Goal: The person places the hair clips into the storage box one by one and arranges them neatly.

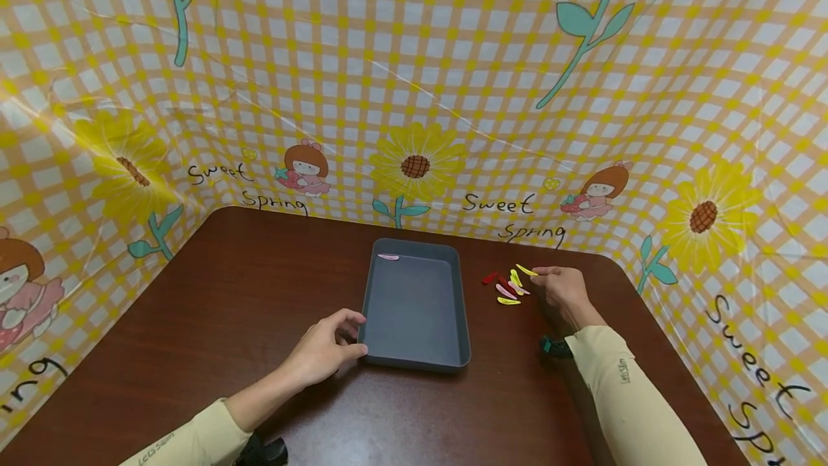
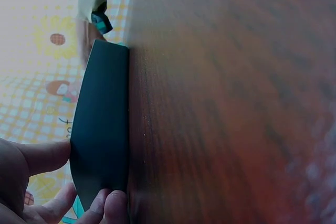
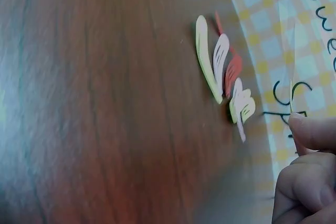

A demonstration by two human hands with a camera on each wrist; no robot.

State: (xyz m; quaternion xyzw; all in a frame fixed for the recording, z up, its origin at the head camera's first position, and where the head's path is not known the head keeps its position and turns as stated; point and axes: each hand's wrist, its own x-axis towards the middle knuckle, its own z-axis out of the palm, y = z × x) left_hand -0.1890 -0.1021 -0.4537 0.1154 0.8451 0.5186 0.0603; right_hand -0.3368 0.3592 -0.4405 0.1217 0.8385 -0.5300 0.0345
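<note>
My right hand (image 1: 561, 292) pinches a yellow snap hair clip (image 1: 527, 270) between thumb and fingertips, raised over the right side of the table; in the right wrist view this clip (image 3: 291, 97) appears as a thin edge-on sliver. Just left of that hand lies a loose group of clips, among them a pink clip (image 1: 506, 292), a red clip (image 1: 489, 278) and a yellow clip (image 1: 508, 301). A grey rectangular tray (image 1: 417, 362) stands mid-table, with one pink clip (image 1: 388, 257) at its far left inside. My left hand (image 1: 326, 347) holds the tray's near left corner, thumb at the rim.
The dark brown wooden table (image 1: 213, 308) is bordered at the back and sides by a yellow checked flowered cloth (image 1: 414, 85). A dark band with a green part (image 1: 556, 347) sits at the right wrist.
</note>
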